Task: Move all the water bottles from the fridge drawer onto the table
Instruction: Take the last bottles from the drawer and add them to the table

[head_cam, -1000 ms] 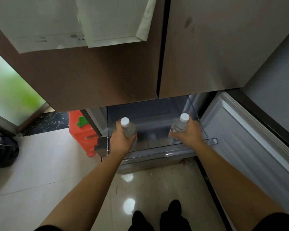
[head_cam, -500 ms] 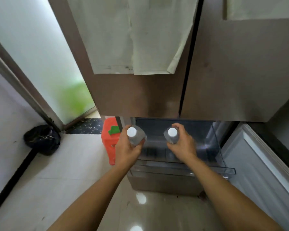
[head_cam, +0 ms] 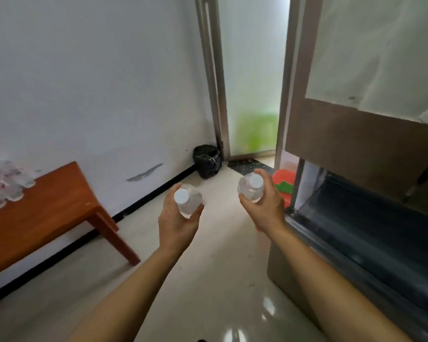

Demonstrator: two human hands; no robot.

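Observation:
My left hand (head_cam: 177, 224) grips a clear water bottle (head_cam: 187, 200) with a white cap, held upright over the floor. A second clear, white-capped water bottle (head_cam: 250, 187) is held in my right hand (head_cam: 266, 209), just left of the open fridge drawer (head_cam: 356, 218). The drawer stands pulled out at the right; what I can see of its inside is dark and shows no bottles. At the left stands the orange-brown wooden table (head_cam: 42, 213), with several water bottles (head_cam: 3, 186) on its far left part.
A black bin bag (head_cam: 206, 160) lies in the corner by a frosted glass door (head_cam: 252, 77). A red plastic stool (head_cam: 284, 183) stands beside the fridge (head_cam: 356, 134). Glossy tiled floor runs between table and fridge.
Both hands have lifted their bottles out of the drawer and swung left. The view has turned from the fridge toward the wall and table.

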